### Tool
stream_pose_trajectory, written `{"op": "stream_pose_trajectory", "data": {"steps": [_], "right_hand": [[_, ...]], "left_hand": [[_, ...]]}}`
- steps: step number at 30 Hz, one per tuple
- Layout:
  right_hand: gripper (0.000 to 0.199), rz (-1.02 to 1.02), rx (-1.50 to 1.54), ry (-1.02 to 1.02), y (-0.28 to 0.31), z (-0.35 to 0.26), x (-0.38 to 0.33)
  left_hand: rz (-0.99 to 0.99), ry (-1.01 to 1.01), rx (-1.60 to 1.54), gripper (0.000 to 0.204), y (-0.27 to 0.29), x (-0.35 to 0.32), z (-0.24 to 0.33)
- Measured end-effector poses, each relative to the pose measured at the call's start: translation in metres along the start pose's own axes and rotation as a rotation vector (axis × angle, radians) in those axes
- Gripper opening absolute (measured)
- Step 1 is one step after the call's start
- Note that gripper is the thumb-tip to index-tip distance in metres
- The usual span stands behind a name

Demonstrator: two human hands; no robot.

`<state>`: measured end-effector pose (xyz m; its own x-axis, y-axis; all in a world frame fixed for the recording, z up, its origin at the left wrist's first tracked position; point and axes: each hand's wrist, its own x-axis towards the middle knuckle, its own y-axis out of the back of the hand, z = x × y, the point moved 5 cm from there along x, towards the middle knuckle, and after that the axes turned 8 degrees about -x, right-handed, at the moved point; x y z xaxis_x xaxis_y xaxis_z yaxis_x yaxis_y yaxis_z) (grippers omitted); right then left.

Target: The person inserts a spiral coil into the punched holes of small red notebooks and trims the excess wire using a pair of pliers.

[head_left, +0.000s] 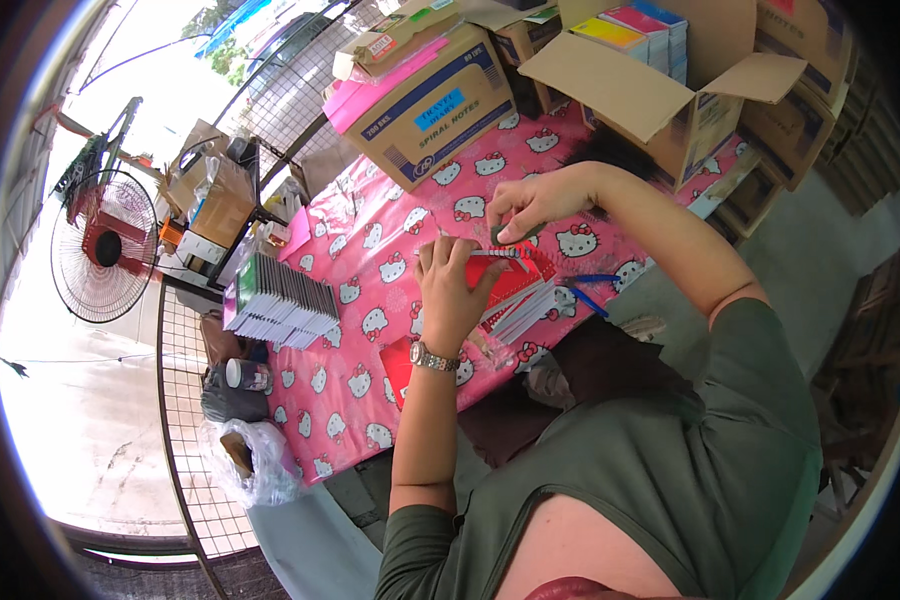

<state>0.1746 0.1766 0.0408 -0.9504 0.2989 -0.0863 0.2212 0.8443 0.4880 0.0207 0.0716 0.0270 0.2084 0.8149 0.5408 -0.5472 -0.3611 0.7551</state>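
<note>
A red spiral notebook (485,268) lies at the top of a stack of red-covered notebooks (522,318), a row of wire coils (515,252) along its far edge. My left hand (452,282), with a watch on the wrist, grips the notebook's left end, fingers curled over the edge. Just beyond the coils, the fingers of my right hand (530,205) are pinched together over a small dark thing at the binding; its kind is not clear. Blue-handled pliers (592,292) rest right of the stack. A red cover or notebook (396,368) lies partly behind my left wrist.
A tall stack of notebooks (285,305) stands at the table's left. Beyond are a closed carton (430,110) and an open carton (660,110) with colourful notebooks. A standing fan (105,245), a jar (248,375) and a plastic bag (255,465) are on the left side.
</note>
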Motion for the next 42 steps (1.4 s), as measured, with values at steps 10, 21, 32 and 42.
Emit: {"op": "stream_pose_trajectory", "data": {"steps": [10, 21, 32, 42], "right_hand": [[0.033, 0.059, 0.269, 0.056, 0.001, -0.004, 0.005], [0.040, -0.043, 0.603, 0.257, -0.006, -0.001, 0.010], [0.031, 0.014, 0.142, -0.007, 0.003, 0.009, 0.018], [0.036, -0.038, 0.310, 0.092, 0.002, 0.007, 0.033]], "left_hand": [[0.012, -0.023, -0.018, 0.034, 0.006, 0.003, -0.002], [0.019, -0.038, -0.067, 0.037, 0.002, 0.010, 0.000], [0.031, 0.027, -0.134, 0.046, -0.002, 0.010, -0.005], [0.006, 0.161, -0.346, 0.031, 0.011, 0.008, -0.027]]}}
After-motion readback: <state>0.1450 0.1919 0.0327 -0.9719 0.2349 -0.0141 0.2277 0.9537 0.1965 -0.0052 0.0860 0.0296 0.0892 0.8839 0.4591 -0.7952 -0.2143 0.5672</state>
